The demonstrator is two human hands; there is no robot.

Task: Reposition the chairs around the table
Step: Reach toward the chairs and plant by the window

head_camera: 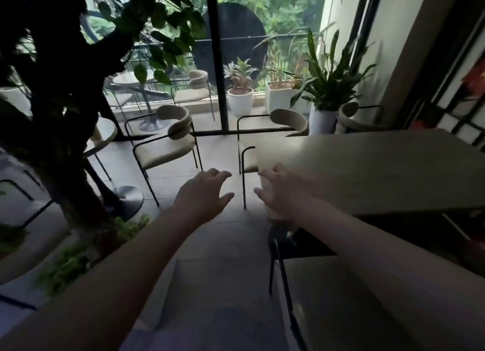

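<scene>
A pale rectangular table (372,167) fills the right side. A beige chair with a black frame (286,119) is tucked at its far left end. Another like it (168,143) stands free on the floor further left. A third chair (354,117) sits at the far side by the wall. My left hand (204,196) hovers over the floor with fingers spread and holds nothing. My right hand (283,190) reaches out beside the table's near left corner, fingers loosely spread; whether it touches the table I cannot tell. A dark chair frame (280,248) shows beneath my right forearm.
A big dark indoor tree (60,109) with a leafy base crowds the left. A small round table on a metal foot (128,196) stands beside it. Potted plants (325,88) line the glass wall (217,56). Tiled floor (215,238) lies between tree and table.
</scene>
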